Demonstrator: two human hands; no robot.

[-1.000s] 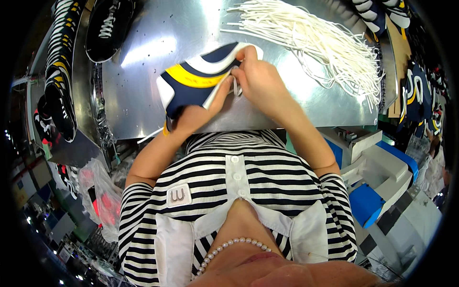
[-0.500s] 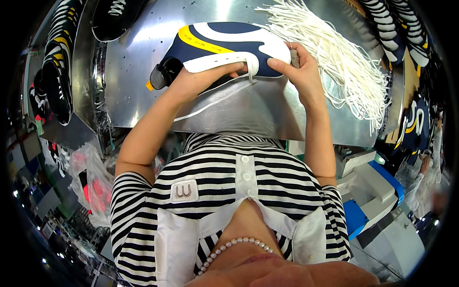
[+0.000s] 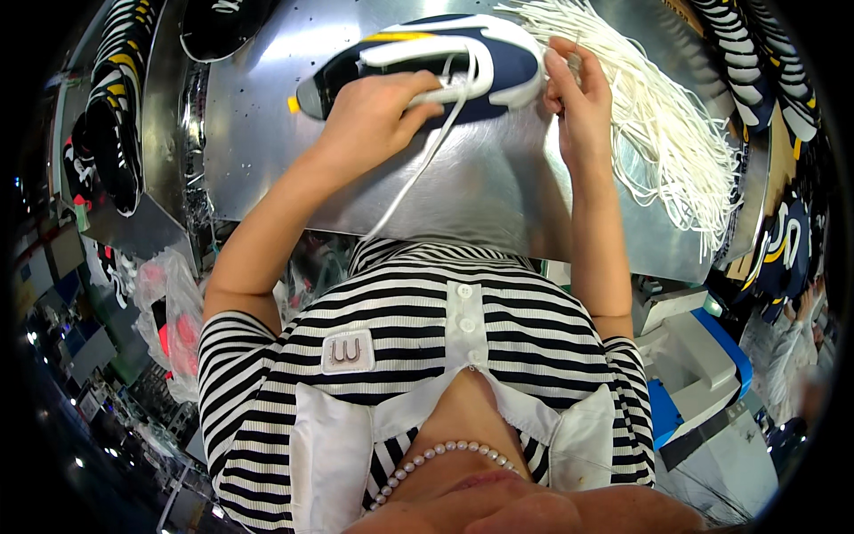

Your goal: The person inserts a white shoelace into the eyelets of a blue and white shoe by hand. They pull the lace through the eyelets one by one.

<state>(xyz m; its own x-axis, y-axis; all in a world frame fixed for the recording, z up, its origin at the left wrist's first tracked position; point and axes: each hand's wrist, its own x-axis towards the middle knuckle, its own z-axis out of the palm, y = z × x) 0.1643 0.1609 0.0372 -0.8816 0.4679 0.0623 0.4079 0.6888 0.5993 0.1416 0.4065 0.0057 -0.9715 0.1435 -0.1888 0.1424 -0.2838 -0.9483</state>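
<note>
A navy, white and yellow shoe upper (image 3: 511, 67) lies on the metal table, its toe to the right and its opening facing up towards me. My left hand (image 3: 382, 111) grips its near side, with the fingers in the opening and the thumb outside. A white shoelace (image 3: 414, 178) comes out of the front eyelets and trails down past the table edge. Just right of the toe, apart from it, my right hand (image 3: 580, 93) is raised with curled fingers. Something small and thin seems to be in them, too unclear to name.
A heap of loose white laces (image 3: 658, 133) covers the table's (image 3: 507, 191) right side. A black shoe (image 3: 222, 27) sits at the far left. Stacked shoe uppers (image 3: 116, 98) line the left edge, and more uppers (image 3: 738, 62) stand at the far right.
The upper has turned from its side to show its opening and moved slightly away from me. My right hand has let go of the toe and risen. The lace end has shifted.
</note>
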